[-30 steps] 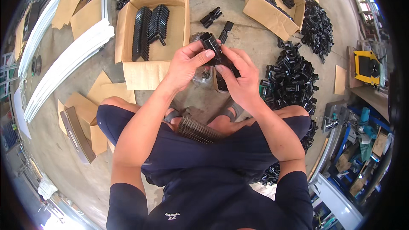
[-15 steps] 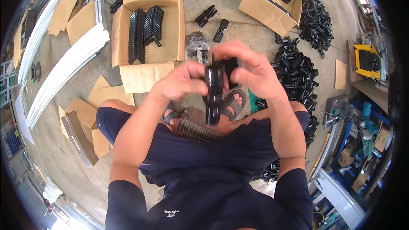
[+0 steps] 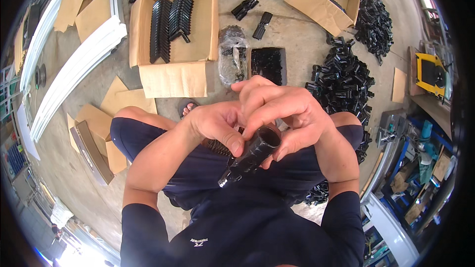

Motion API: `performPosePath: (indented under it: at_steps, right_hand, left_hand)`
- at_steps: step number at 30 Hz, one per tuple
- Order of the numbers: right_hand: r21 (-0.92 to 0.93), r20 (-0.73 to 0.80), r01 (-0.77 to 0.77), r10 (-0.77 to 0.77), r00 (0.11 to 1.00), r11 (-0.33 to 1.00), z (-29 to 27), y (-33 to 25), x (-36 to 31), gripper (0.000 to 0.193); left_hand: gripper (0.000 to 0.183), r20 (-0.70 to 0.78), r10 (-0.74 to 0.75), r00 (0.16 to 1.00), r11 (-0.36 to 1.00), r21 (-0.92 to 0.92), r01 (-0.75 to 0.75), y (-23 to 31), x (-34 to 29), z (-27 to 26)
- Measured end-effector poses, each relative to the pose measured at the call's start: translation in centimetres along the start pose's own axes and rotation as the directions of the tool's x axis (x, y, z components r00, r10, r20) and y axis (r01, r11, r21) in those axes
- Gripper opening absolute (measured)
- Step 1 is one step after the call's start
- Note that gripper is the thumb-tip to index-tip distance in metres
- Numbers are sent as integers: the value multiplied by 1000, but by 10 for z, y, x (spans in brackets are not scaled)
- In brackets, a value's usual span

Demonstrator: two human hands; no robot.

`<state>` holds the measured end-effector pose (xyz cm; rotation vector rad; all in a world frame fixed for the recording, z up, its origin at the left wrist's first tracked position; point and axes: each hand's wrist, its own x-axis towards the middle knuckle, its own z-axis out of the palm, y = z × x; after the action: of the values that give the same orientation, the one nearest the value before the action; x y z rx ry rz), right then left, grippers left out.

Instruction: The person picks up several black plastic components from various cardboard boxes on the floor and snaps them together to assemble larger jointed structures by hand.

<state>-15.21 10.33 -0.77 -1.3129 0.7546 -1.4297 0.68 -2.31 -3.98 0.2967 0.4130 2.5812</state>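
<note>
A glossy black tube fitting (image 3: 251, 154) is held in front of my lap, tilted, with its round open end toward the upper right. Its narrower end points down to the left. My left hand (image 3: 217, 124) presses its thumb against the fitting's side; the rest of its fingers are partly covered. Around the open end close the thumb and fingers of my right hand (image 3: 292, 114). Just beyond my hands lies a shallow black tray (image 3: 282, 65) of small dark pieces, beside a clear plastic bag (image 3: 233, 49) with dark bits in it.
An open carton (image 3: 173, 82) with rows of stacked black fittings stands at the far left. Another carton (image 3: 316, 9) is at the far right, near a large heap of black fittings (image 3: 341, 76). Two loose fittings (image 3: 262, 25) lie between the cartons. Long white strips (image 3: 81, 76) lie leftward.
Both hands have come closer to my body with the fitting. It has turned from upright to tilted, its open end now showing. My right hand has come down onto it, uncovering the black tray.
</note>
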Motion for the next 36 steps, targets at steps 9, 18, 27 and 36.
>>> performPosePath:
  at_steps: [9, 18, 27, 36]
  right_hand:
    - [-171, -245, -97, 54, 968, 980, -18, 8, -8, 43]
    - [-157, -749, -358, 125, 650, 920, -26, 43, -12, 32]
    - [109, -820, -313, 263, 508, 943, -14, 52, -10, 33]
    - [214, -808, -358, 371, 458, 909, -10, 56, -5, 34]
  left_hand:
    - [44, -416, 273, 867, 952, 245, -182, 7, -2, -10]
    - [39, -522, 628, 577, 674, 736, -68, 12, 16, -32]
    - [40, -652, 534, 539, 785, 619, -29, 15, 14, -31]
    - [35, -670, 500, 548, 835, 540, -102, 7, 11, -44]
